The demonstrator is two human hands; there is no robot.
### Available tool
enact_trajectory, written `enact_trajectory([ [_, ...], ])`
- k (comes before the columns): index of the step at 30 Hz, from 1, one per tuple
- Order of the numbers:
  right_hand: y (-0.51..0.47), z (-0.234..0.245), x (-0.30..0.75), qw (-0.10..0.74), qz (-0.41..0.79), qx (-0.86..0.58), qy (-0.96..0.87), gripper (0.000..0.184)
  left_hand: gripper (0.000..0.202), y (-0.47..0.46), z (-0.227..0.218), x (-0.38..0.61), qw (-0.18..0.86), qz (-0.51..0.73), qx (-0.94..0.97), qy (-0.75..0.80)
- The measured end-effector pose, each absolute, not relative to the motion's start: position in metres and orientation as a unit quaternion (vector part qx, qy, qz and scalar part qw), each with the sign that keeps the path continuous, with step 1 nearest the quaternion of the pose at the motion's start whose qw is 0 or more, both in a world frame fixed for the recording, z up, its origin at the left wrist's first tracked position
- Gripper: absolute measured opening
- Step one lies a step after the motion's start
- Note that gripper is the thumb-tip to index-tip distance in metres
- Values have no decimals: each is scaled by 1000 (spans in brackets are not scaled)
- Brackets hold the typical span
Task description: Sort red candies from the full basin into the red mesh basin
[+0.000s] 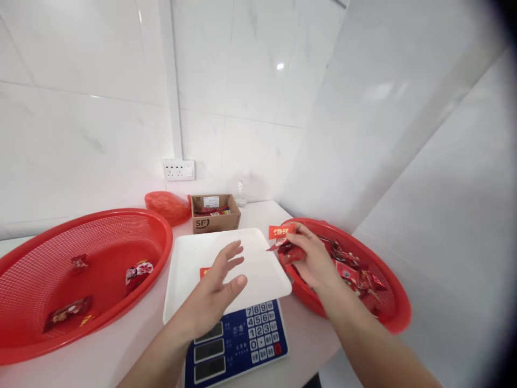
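Note:
My left hand [220, 285] hovers open, fingers stretched out, over the white tray [258, 253] of a blue-faced weighing scale [238, 345]. A small red packet [204, 272] lies on the tray, partly hidden under that hand. My right hand [311, 256] is closed on several red candy packets [285, 240] at the left rim of the red basket [398, 312] on the right, which holds many more red packets.
A large red mesh basket [72, 237] on the left holds a few packets. At the back stand a small cardboard box [215, 213], a red plastic bag [167, 206], a clear bottle [241, 189] and a wall socket [179, 170]. White tiled walls close in behind and right.

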State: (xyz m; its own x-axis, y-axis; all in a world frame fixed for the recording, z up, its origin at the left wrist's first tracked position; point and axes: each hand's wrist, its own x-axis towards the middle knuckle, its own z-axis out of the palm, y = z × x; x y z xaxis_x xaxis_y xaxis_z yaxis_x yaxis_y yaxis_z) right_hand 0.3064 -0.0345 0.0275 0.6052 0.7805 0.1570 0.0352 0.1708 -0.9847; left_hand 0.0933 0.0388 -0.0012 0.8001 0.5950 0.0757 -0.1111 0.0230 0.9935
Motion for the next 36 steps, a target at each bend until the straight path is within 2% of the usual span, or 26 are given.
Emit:
enact_trajectory([
  [2, -23, 21, 274, 682, 280, -555, -385, 29, 69, 33, 0, 98, 790, 267, 526, 165],
  [4, -14, 14, 245, 671, 259, -535, -443, 23, 67, 31, 4, 103, 858, 264, 410, 157],
  [6, -5, 7, 224, 630, 130, -506, -575, 16, 56, 34, 9, 105, 894, 275, 308, 175],
  [8, 4, 2, 210, 568, 21, -487, -663, 22, 42, 39, 13, 106, 903, 310, 212, 211],
  [10, 10, -1, 204, 507, -3, -503, -700, 30, 35, 44, 14, 105, 901, 343, 144, 221],
  [14, 15, 0, 205, 434, 61, -554, -708, 52, 32, 51, 10, 105, 898, 380, 108, 192],
  [18, 11, -4, 211, 436, 124, -572, -684, 64, 13, 55, 5, 104, 881, 409, 116, 205],
  [21, 9, -5, 215, 443, 190, -588, -650, 70, 12, 58, 5, 100, 862, 439, 138, 211],
  [23, 7, -2, 218, 443, 231, -584, -640, 70, 15, 60, 6, 97, 851, 453, 156, 213],
  [29, 4, 7, 227, 424, 297, -565, -643, 54, 29, 61, 13, 92, 828, 437, 278, 216],
  [36, 0, 8, 230, 460, 332, -564, -601, 55, 25, 61, 7, 96, 755, 464, 392, 247],
])
